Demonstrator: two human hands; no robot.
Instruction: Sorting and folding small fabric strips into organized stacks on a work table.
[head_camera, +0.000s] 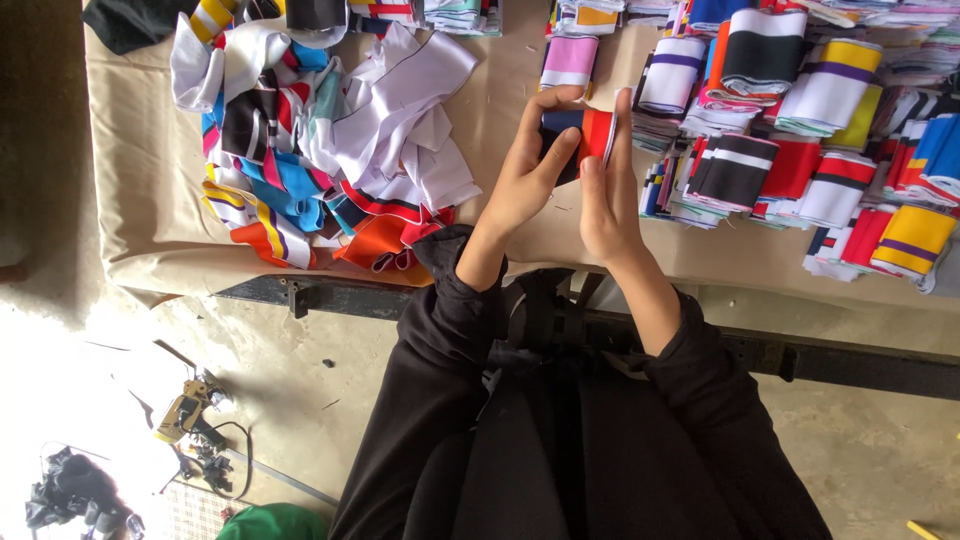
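Both hands hold one folded fabric band (588, 135), navy and red with a white edge, above the table. My left hand (528, 170) wraps its fingers and thumb around the band's navy side. My right hand (606, 190) presses flat against the red side, fingers straight. Black sleeves cover both arms.
A beige cloth covers the table (140, 180). A loose heap of colourful striped fabric strips (320, 140) lies at the left. Stacks of folded striped bands (800, 130) fill the right side. A black metal table edge (850, 365) runs below. Tools and cables (190, 420) lie on the concrete floor.
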